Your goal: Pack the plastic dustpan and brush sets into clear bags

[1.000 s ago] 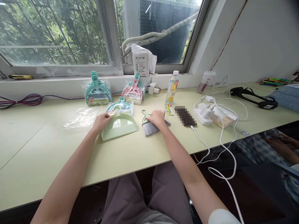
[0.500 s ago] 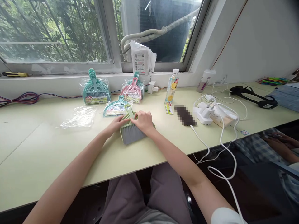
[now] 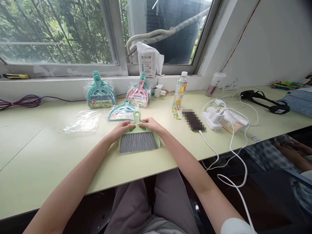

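A light green mini dustpan [image 3: 156, 141] lies flat on the pale table [image 3: 48, 162] in front of me, with a small green brush with grey bristles [image 3: 137, 141] nested in it. My left hand [image 3: 121, 127] grips the set's upper left corner, fingers curled on its edge. At the upper right corner my right hand [image 3: 151, 124] holds the same set near the handle [image 3: 137, 116]. Just behind lies a teal set in a plastic bag [image 3: 121, 113].
Bagged teal sets [image 3: 100, 94] and pink sets [image 3: 138, 94] lean at the window wall. An empty clear bag [image 3: 83, 121] lies left. A bottle [image 3: 179, 89], a phone [image 3: 193, 120], chargers with white cables [image 3: 219, 117] sit right. Another person's arm [image 3: 292, 152] shows far right.
My right hand carried the brush left and laid it into the dustpan. Both hands then straightened the nested set and pulled it slightly toward me.
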`<state>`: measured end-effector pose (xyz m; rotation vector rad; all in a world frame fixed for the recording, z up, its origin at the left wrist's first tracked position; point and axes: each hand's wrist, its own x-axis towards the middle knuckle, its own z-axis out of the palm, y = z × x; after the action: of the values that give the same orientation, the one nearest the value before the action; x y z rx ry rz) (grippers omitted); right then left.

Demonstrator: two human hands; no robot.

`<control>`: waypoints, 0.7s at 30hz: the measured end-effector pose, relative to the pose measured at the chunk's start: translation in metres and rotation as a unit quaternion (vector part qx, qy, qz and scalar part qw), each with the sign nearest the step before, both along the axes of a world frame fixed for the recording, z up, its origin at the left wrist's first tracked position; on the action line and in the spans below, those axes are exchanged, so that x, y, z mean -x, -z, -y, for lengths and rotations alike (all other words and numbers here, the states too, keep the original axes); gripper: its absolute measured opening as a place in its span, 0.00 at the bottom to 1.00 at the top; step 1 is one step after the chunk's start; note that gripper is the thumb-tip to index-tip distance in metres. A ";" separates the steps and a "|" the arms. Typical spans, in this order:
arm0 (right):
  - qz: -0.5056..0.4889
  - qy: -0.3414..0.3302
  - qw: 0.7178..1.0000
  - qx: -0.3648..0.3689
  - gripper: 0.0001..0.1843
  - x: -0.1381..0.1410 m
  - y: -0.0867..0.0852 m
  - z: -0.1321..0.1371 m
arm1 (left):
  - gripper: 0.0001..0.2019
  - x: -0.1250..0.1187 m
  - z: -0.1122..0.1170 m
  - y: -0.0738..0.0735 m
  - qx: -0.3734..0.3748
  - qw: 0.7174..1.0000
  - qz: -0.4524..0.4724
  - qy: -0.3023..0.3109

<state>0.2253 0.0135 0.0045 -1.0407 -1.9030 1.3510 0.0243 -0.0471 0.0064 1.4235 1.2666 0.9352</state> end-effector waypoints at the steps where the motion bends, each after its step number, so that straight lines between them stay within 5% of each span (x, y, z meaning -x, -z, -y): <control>1: -0.020 0.001 1.000 0.022 0.22 0.000 0.001 0.000 | 0.20 0.000 0.000 0.000 0.001 1.000 -0.004 0.000; 10: -0.060 0.040 0.989 0.129 0.16 0.004 -0.003 0.003 | 0.22 -0.001 0.001 -0.006 0.046 0.999 -0.002 -0.025; 21: -0.083 0.132 0.986 0.065 0.19 0.009 0.006 -0.003 | 0.22 0.010 0.001 -0.006 0.108 0.993 0.030 -0.028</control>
<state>0.2165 0.0162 -0.0017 -1.1593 -1.5128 1.3739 0.0139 -0.0477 0.0127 1.1890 1.3253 0.8446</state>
